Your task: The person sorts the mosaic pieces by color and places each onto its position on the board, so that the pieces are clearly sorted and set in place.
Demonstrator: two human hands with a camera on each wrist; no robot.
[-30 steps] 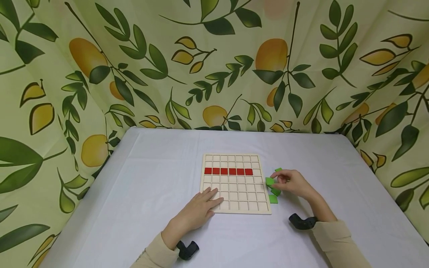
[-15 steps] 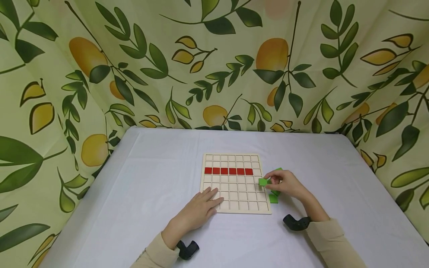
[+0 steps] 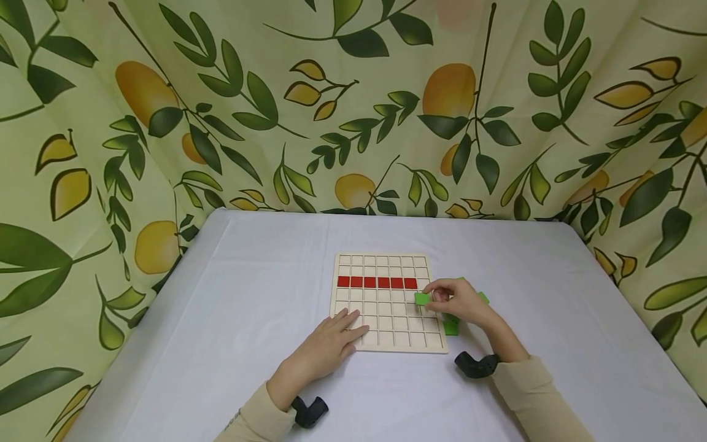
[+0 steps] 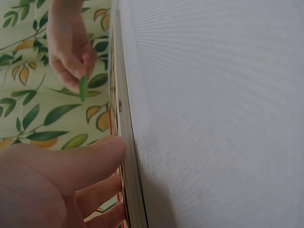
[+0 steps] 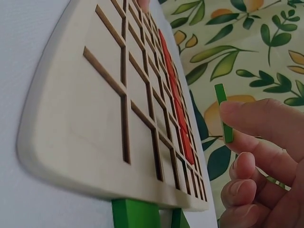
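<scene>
Your right hand point(image 3: 463, 302), fingers pinching a green tile point(image 3: 421, 299), has moved inward over the board point(image 3: 392, 324); the tile seems raised clear, so unplaced. Your left hand point(image 3: 324, 345) rests there, fingers extended.

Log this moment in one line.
left hand: rests on board | right hand: pinches green tile above board | red tiles: one row on board

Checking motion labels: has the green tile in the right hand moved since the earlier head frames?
Yes, leftward: against the grid board, the green tile in the right hand has gone from the board's right edge to over its rightmost cells.
</scene>
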